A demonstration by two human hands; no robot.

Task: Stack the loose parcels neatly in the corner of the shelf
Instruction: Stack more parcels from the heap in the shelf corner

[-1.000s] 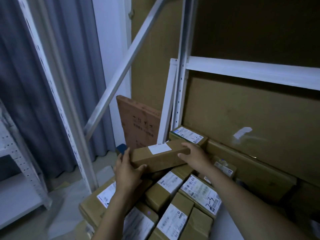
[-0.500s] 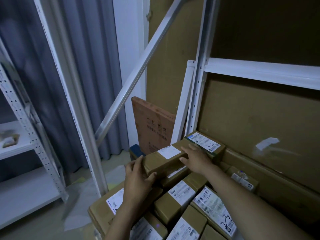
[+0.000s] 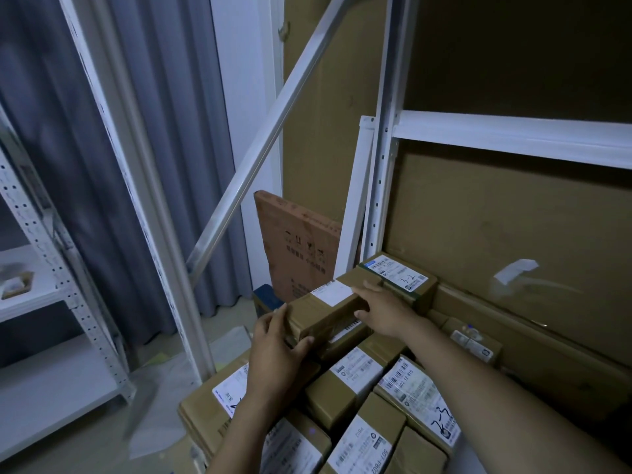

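— So, where is the long parcel (image 3: 325,311)?

— Just right of the middle of the frame, lying crosswise on top of the heap of parcels. Its white label faces up. Its far end is just beside the labelled box (image 3: 400,278) that sits in the back corner, against the white shelf post (image 3: 383,165).

— And the hands?

— Both are clamped on it, one at each end, well apart. The left hand (image 3: 277,350) wraps the near left end, with the thumb on the side facing the camera and the fingers round the end face. The right hand (image 3: 386,313) covers the other end, with fingers laid over the top and the thumb pressed on the near face.

— Is it set down or lifted?

— I cannot tell. Another box with a barcode strip shows directly beneath it, but any gap between them is hidden in shadow.

— What lies around it?

— Lower in the frame more boxes lie packed at odd angles, one of them a box marked 2-3 (image 3: 420,395). A large carton (image 3: 205,412) sits at the lower left of the heap. Behind, a flat brown carton (image 3: 297,248) leans upright, and a cardboard sheet (image 3: 496,217) backs the shelf. A slanted metal bar (image 3: 273,114) crosses the upper middle, with a grey curtain (image 3: 154,131) at the left.
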